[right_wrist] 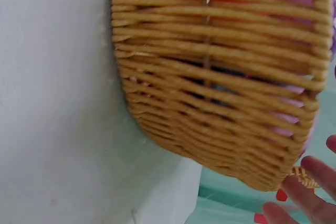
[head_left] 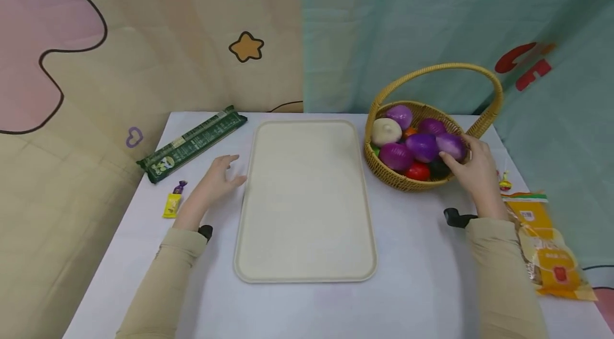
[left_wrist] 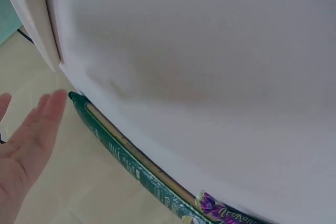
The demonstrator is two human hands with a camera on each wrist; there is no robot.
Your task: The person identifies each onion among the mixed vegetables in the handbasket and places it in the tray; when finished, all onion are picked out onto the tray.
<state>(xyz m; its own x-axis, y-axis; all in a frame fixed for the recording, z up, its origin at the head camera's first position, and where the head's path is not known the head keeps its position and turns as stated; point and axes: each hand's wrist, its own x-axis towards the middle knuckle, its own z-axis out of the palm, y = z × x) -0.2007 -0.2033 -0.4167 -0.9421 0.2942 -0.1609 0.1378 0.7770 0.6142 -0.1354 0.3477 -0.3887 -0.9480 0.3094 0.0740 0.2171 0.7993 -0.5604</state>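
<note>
A wicker basket (head_left: 405,182) with a tall handle holds purple onions, a whitish bulb (head_left: 385,132), a red tomato-like piece (head_left: 417,171) and a dark green piece. My right hand (head_left: 481,168) is at its right rim, the thumb touching the light purple onion (head_left: 451,145) there. In the right wrist view, the fingers (right_wrist: 310,200) are spread and fairly straight beside the rim. My left hand (head_left: 212,188) hovers by the left edge of the cream tray (head_left: 307,200), thumb and fingers apart, holding nothing.
A long green packet (head_left: 194,144) lies at the back left, with a small purple-wrapped sweet (head_left: 179,187) and a yellow one (head_left: 172,205) nearer. Yellow-and-clear food bags (head_left: 551,253) lie on the right edge beside a small yellow-red item (head_left: 505,183). A curtain hangs behind the white table.
</note>
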